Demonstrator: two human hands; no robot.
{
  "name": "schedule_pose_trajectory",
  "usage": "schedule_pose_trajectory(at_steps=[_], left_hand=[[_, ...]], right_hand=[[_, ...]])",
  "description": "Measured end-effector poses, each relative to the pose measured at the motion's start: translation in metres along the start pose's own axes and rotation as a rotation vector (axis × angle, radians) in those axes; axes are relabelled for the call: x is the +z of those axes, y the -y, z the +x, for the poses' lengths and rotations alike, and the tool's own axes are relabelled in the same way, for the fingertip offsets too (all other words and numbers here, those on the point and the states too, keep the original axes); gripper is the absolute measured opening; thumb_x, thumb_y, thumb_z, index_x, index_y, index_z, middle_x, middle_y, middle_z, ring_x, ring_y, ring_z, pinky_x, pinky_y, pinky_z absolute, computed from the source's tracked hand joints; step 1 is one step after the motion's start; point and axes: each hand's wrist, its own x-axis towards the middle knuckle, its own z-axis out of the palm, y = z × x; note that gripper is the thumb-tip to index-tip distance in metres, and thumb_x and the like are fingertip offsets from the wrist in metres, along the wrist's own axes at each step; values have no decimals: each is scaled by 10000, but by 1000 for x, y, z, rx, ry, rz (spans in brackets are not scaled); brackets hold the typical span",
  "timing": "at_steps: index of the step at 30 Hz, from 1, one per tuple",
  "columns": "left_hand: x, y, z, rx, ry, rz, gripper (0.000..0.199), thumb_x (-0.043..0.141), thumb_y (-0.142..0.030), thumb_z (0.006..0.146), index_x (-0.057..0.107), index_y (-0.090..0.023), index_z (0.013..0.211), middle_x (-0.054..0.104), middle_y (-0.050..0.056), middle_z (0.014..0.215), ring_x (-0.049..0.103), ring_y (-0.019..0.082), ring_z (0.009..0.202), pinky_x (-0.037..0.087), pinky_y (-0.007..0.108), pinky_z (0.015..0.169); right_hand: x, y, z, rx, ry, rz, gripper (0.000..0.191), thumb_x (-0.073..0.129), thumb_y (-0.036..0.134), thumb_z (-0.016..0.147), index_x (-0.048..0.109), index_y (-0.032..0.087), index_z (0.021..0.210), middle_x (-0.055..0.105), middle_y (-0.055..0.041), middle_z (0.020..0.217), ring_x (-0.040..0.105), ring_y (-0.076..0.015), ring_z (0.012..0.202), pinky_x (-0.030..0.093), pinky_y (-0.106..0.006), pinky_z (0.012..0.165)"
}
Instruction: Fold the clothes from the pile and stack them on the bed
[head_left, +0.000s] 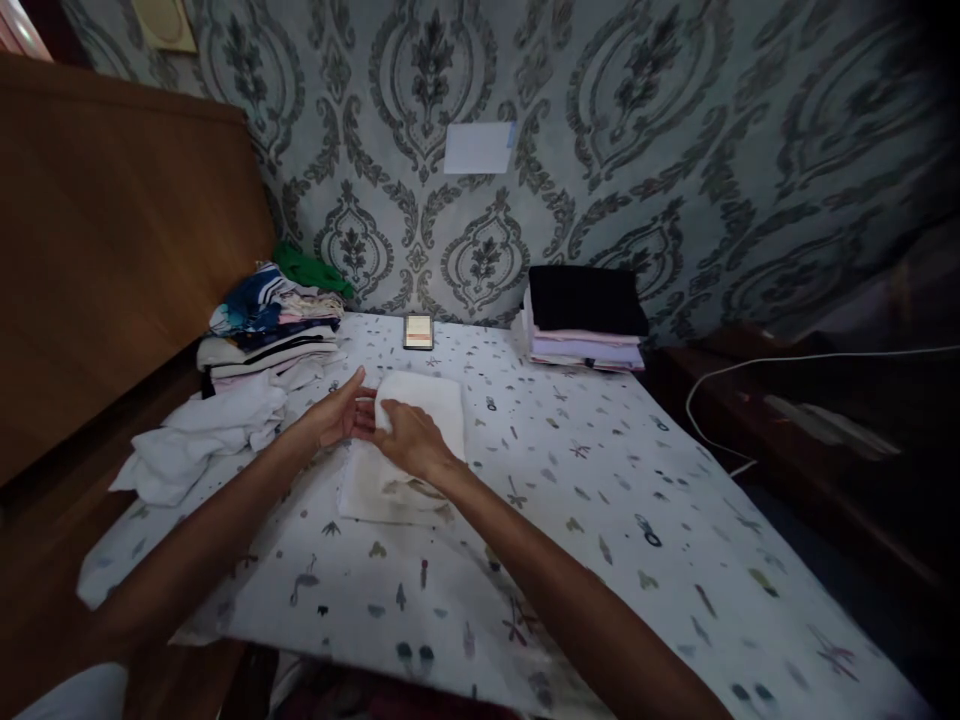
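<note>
A white cloth (401, 495), folded into a flat rectangle, lies on the patterned white sheet in front of me, its upper part doubled over. My right hand (412, 440) rests across the cloth, with its fingers curled at the left edge of the folded part. Beside that edge is my left hand (346, 412), thumb raised and apart, fingers stretched toward the cloth. Its fingertips meet the cloth's edge close to the right fingers; whether they grip any fabric is hidden.
Crumpled white cloth (202, 440) lies at the left, below a stack of folded clothes (270, 335). A phone (418, 332) rests near the wall. Another folded stack, topped by a black garment (585, 300), stands back right. A white cable (795, 358) hangs beyond the sheet's right edge.
</note>
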Motion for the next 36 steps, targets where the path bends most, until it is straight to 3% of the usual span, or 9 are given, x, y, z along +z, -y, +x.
schedule_pose_trajectory(at_steps=[3,6,10,16,22,27,30,32,36], left_hand=[[-1,6,-1,-16,30,26,338,638,-489,883,585,-155,871,666,30,673,630,145,519,519,238,469],[3,9,3,23,20,50,167,713,-231,783,573,-159,840,639,-8,635,593,121,478,500,216,444],[2,12,4,87,-61,46,376,674,-62,637,582,-179,983,633,-45,633,597,118,486,499,205,445],[-13,20,-1,83,-112,69,485,686,-73,593,561,-191,1047,672,-20,746,631,124,557,526,219,495],[-15,21,1,165,-150,155,505,690,-106,604,552,-204,1080,679,-13,800,610,121,565,477,201,468],[-16,18,1,163,-199,222,511,666,-96,593,565,-204,1081,670,-19,782,625,127,619,508,213,535],[-16,10,9,119,-257,327,407,699,-201,660,581,-199,1049,635,-25,721,596,119,575,492,214,519],[-15,3,21,110,-313,408,327,703,-324,722,582,-198,998,581,-41,654,548,109,513,431,198,464],[-10,-6,47,171,-369,516,327,688,-444,761,553,-199,931,500,-61,604,491,107,473,338,198,432]], right_hand=[[9,6,-2,-2,39,-53,366,500,330,925,581,171,1244,701,-125,1179,651,-283,1082,482,-339,810],[14,8,-7,11,41,-78,407,478,305,940,534,165,1318,702,-121,1172,650,-277,1077,475,-345,812],[24,5,-22,-73,-3,-57,443,465,252,947,486,166,1381,682,-113,1198,639,-259,1058,472,-353,829],[49,-11,-51,-271,-42,-57,526,572,369,941,457,164,1412,638,-108,1113,601,-263,1001,491,-403,851],[72,-16,-62,-462,-83,-87,436,565,282,947,481,164,1359,592,-116,1165,535,-254,1071,485,-433,931],[62,-10,-66,-529,-51,-154,356,544,213,952,533,127,1297,624,-126,1162,554,-251,1075,474,-425,976],[49,-11,-61,-545,-42,-204,262,450,110,971,612,128,1177,672,-122,1105,600,-231,1031,481,-404,965],[47,-14,-55,-513,-91,-236,277,431,101,978,629,132,1170,662,-150,1211,582,-250,1152,451,-441,1022],[62,-23,-46,-434,-73,-253,419,443,343,1026,528,127,1374,450,-165,1528,331,-287,1460,259,-557,1192]])
